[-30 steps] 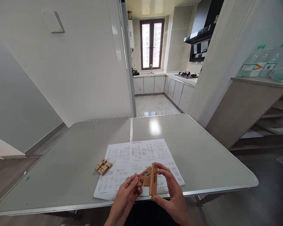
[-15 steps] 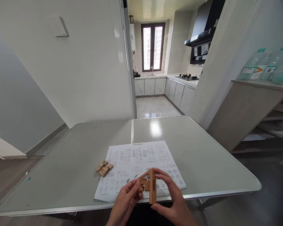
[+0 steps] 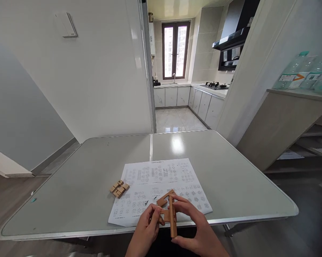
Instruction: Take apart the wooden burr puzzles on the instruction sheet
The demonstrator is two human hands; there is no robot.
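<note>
Both my hands hold a wooden interlocking puzzle assembly [image 3: 169,210] over the near edge of the grey table [image 3: 83,185]. My left hand [image 3: 147,228] pinches the flat notched piece from the left. My right hand [image 3: 195,226] grips the upright bar from the right, its fingers curled round it. Under the assembly lies a printed instruction sheet [image 3: 161,178]. A small cluster of wooden puzzle blocks [image 3: 119,188] rests on the table to the left of the sheet, apart from my hands.
A white wall with a switch plate [image 3: 66,25] rises behind the table. Beyond a doorway lies a kitchen [image 3: 182,92] with cabinets and a window. A shelf unit [image 3: 292,121] with plastic bottles [image 3: 302,71] stands to the right.
The wooden assembly has come down and nearer to me, and it is turned so the upright bar now shows its narrow edge. Both hands have stayed on it.
</note>
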